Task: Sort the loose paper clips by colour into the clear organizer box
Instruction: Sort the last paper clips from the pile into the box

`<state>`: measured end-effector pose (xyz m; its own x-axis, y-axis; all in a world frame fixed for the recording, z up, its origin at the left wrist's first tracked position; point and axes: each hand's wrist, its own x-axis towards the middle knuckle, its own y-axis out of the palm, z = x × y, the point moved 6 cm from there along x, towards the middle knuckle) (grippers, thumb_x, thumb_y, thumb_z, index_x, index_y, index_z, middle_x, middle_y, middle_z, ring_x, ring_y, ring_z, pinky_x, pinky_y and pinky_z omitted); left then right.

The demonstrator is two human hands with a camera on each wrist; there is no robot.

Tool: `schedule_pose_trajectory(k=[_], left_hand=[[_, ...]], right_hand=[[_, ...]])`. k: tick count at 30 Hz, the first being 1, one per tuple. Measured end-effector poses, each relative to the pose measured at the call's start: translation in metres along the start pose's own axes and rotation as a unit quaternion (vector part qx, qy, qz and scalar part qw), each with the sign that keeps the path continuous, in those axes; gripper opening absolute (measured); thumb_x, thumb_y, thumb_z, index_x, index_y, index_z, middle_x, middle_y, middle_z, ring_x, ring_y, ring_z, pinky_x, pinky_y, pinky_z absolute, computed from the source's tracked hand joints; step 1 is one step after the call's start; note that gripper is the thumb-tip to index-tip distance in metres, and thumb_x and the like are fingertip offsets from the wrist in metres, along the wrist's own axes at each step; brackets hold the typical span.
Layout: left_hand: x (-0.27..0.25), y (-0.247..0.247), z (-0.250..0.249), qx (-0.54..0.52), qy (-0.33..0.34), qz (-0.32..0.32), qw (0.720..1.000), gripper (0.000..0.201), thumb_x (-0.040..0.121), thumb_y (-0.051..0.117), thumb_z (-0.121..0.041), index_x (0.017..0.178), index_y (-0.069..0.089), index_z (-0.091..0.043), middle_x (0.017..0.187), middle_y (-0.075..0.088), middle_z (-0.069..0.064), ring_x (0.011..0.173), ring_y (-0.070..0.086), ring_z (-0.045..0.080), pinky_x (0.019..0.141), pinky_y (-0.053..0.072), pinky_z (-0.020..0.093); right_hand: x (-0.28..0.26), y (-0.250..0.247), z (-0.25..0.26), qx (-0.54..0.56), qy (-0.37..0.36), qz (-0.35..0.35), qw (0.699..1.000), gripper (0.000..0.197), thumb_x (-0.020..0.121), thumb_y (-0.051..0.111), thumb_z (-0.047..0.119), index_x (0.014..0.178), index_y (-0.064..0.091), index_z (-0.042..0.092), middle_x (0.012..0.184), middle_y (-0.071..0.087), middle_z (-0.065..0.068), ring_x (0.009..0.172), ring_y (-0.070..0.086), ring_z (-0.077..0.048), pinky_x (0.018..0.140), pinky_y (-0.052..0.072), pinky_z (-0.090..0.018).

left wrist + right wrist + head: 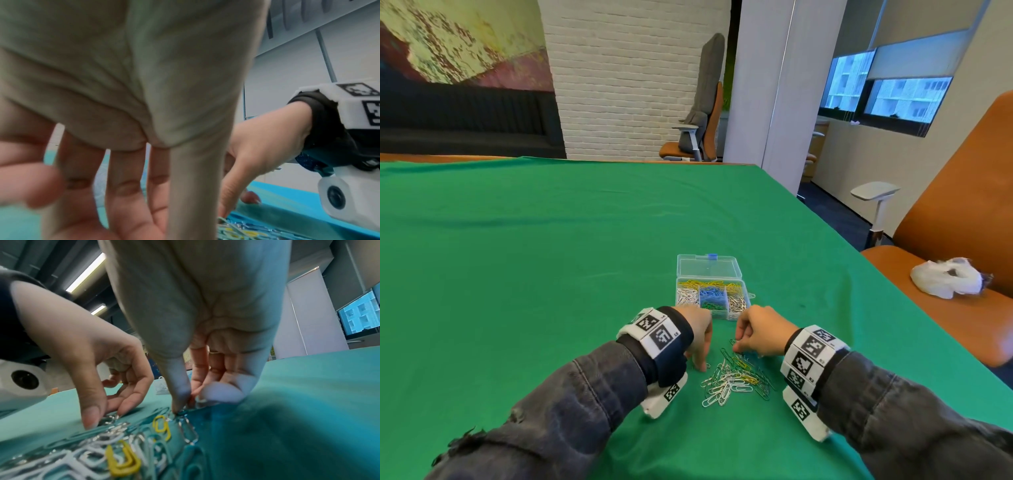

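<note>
Green wire paper clip (182, 412) is lying at the heap's far edge, directly under the right hand (758, 330), whose thumb and forefinger are pinching it; left hand (697, 334) is pressing silver clips (109, 419), fingers relaxed, clear organizer box (746, 303) just beyond.

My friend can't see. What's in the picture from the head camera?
Two hands, the left hand and right hand, pick at a pile of loose white, silver, yellow and green paper clips on a green tablecloth. Behind sits an open clear plastic organizer box, partly sorted.
</note>
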<state>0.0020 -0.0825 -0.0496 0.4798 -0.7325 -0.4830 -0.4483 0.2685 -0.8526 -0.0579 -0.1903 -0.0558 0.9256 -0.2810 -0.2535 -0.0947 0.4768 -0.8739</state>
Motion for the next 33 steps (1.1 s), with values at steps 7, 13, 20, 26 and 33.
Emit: schedule_pose_trajectory(k=[7,13,20,26,33], left_hand=[[0.002,0.006,-0.004,0.012,0.024,0.008,1.000,0.026,0.079,0.078,-0.024,0.101,0.073,-0.010,0.099,0.073,0.002,0.100,0.066,0.019,0.088,0.053,0.033],[0.001,0.004,-0.007,0.031,0.056,-0.004,0.998,0.022,0.084,0.073,-0.023,0.102,0.071,-0.009,0.088,0.064,-0.001,0.084,0.058,0.015,0.080,0.049,0.028],[0.000,-0.007,0.000,-0.053,0.076,-0.010,0.996,0.005,0.087,0.071,-0.017,0.089,0.068,-0.013,0.077,0.068,-0.006,0.071,0.062,0.007,0.082,0.050,0.027],[0.001,-0.013,0.003,-0.101,0.097,-0.042,0.989,0.004,0.087,0.069,-0.014,0.089,0.065,-0.012,0.085,0.073,0.002,0.066,0.063,0.006,0.086,0.053,0.031],[0.005,-0.020,0.003,-0.153,0.117,-0.077,0.978,0.016,0.088,0.069,-0.015,0.103,0.064,-0.011,0.094,0.075,0.006,0.062,0.062,0.006,0.070,0.048,0.017]], right_hand=[[0.000,0.006,0.003,-0.037,-0.033,0.023,0.998,0.012,0.086,0.070,0.017,0.086,0.059,0.018,0.085,0.058,0.004,0.080,0.055,-0.011,0.076,0.045,-0.022],[-0.003,-0.009,-0.009,0.088,-0.007,0.022,0.996,0.013,0.084,0.072,0.014,0.080,0.060,0.014,0.067,0.066,0.003,0.059,0.061,-0.006,0.055,0.051,-0.018],[-0.005,-0.019,-0.014,0.260,0.001,0.043,0.965,0.008,0.079,0.075,0.006,0.080,0.067,0.005,0.060,0.068,-0.005,0.053,0.064,-0.011,0.049,0.050,-0.019],[-0.007,-0.019,-0.015,0.334,-0.001,0.037,0.942,0.003,0.078,0.074,-0.001,0.079,0.072,0.000,0.064,0.070,-0.009,0.054,0.065,-0.011,0.054,0.052,-0.016],[-0.006,-0.016,-0.015,0.380,0.012,0.029,0.925,0.013,0.077,0.072,-0.007,0.091,0.071,-0.007,0.064,0.071,-0.007,0.055,0.067,-0.011,0.057,0.054,-0.015]])
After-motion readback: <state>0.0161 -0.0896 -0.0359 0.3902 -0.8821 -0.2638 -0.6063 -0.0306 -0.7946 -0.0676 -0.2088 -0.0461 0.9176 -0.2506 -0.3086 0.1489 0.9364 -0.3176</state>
